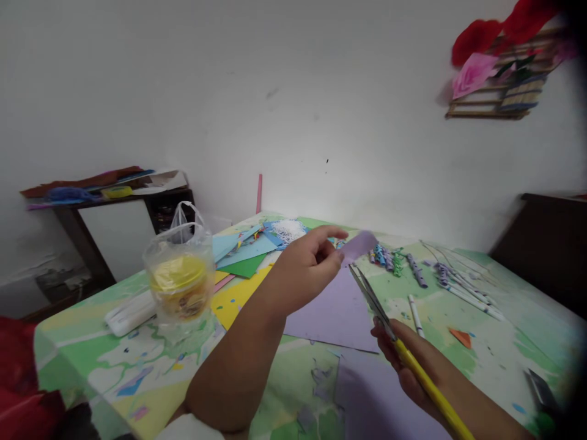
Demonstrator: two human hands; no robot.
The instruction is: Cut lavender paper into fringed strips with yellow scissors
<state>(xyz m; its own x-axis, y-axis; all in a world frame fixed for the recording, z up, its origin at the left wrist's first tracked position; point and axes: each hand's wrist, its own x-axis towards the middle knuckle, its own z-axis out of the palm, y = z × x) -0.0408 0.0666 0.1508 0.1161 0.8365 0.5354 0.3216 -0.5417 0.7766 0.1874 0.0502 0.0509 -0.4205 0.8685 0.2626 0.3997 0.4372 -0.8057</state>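
Note:
My left hand (pixel 312 263) reaches over the table, with thumb and fingers closed at the edge of a small purple paper piece (pixel 360 247). That piece is blurred, and the exact grip is partly hidden. In my right hand (pixel 408 354) is a pair of scissors (pixel 373 299) with yellow handles; its metal blades point up and left, slightly apart, just below the small piece. A purple paper sheet (pixel 332 311) lies under both hands. Another purple sheet (pixel 380 397) is nearer to me, with purple scraps (pixel 321 376) beside it.
A plastic bag (pixel 181 275) holding a yellow-lidded tub stands at left. Coloured paper (pixel 250 263) and white shreds (pixel 288 230) lie at the back. Rolled paper pieces (pixel 416 271), white sticks (pixel 472 299) and an orange scrap (pixel 460 337) are at right, near a dark-bladed tool (pixel 541 391).

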